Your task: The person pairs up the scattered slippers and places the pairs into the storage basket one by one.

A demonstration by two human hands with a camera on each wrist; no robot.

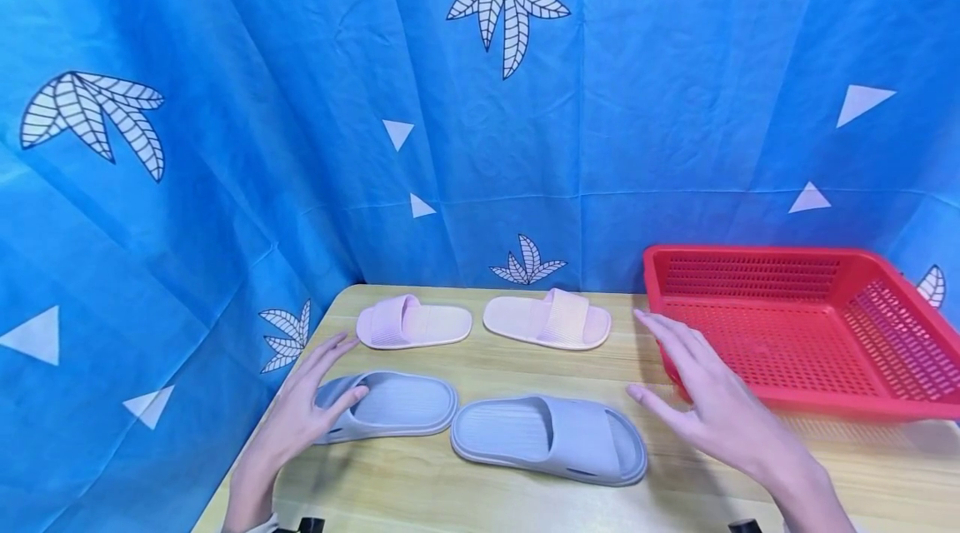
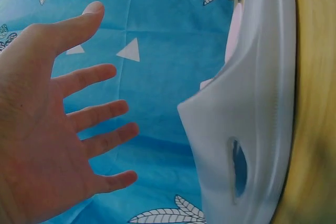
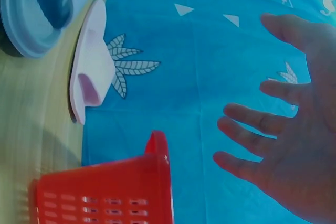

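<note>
Two grey slippers lie at the front of the table, toes pointing apart: the left grey slipper (image 1: 405, 401) and the right grey slipper (image 1: 592, 437). Behind them lie two smaller pink slippers, the left pink slipper (image 1: 390, 323) and the right pink slipper (image 1: 566, 321). My left hand (image 1: 300, 408) hovers by the left grey slipper, hiding part of its toe in the head view; its fingers (image 2: 102, 114) are spread and hold nothing. To the right of the right grey slipper, my right hand (image 1: 708, 400) is held in the air, fingers (image 3: 252, 137) extended, holding nothing.
A red plastic basket (image 1: 840, 404) with perforated walls stands at the right, just beyond my right hand. Blue patterned cloth (image 1: 480, 141) hangs behind the table and along its left side. The wooden tabletop (image 1: 420, 483) runs under the slippers.
</note>
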